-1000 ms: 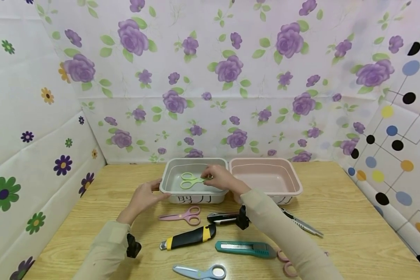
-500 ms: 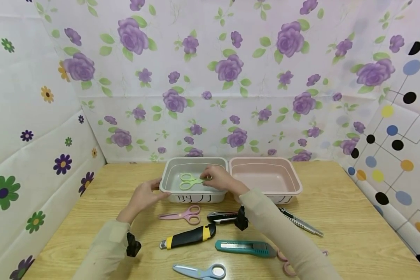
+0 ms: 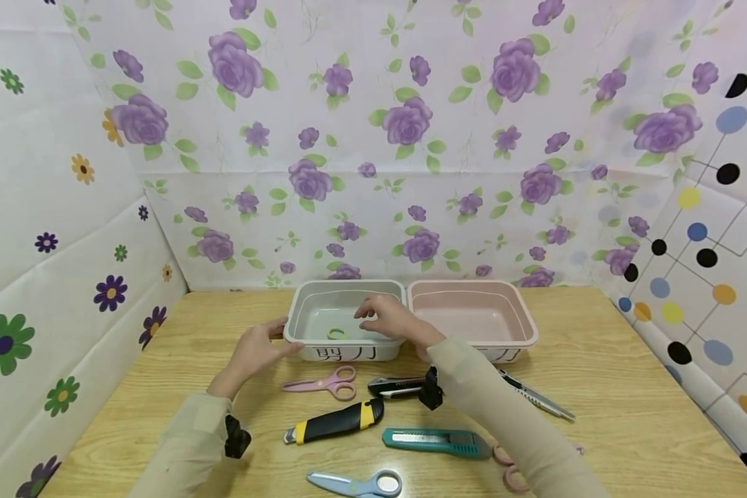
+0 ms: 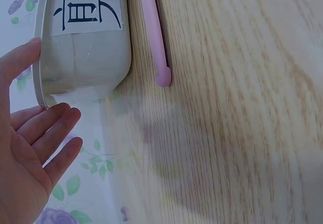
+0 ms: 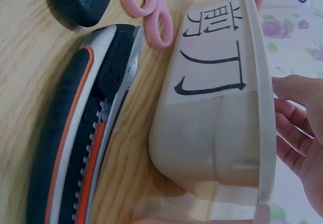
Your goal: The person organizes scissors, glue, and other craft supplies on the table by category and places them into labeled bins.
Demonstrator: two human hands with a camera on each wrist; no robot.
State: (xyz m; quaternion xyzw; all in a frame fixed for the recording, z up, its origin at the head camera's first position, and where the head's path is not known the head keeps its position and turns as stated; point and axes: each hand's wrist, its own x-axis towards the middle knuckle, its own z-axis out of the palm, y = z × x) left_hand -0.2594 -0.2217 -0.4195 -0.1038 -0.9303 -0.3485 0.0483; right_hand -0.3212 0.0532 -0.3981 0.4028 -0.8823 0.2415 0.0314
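Note:
My left hand (image 3: 258,351) rests at the near left corner of a grey plastic basin (image 3: 308,353), its thumb and fingertips touching the rim (image 4: 38,77) and its fingers nearly straight. Over the right part of that basin hovers my right hand (image 3: 387,319), fingers loosely bent with nothing between them. One handle loop of light green scissors (image 3: 336,330) shows low inside the basin; the front wall and my hand hide the rest. A label (image 5: 212,52) with black characters covers the basin's front. Pink scissors (image 3: 330,384) lie just in front of it.
A pink basin (image 3: 523,342) stands against the grey one's right side. On the wooden table lie a black-and-yellow utility knife (image 3: 339,422), a teal cutter (image 3: 436,443), a black-and-white cutter (image 3: 392,387), a slim cutter (image 3: 544,400), blue scissors (image 3: 355,484) and more pink scissors (image 3: 514,478).
The green scissors have left my right hand's fingers and dropped down into the grey basin. My right fingers have parted; my left hand stays at the rim.

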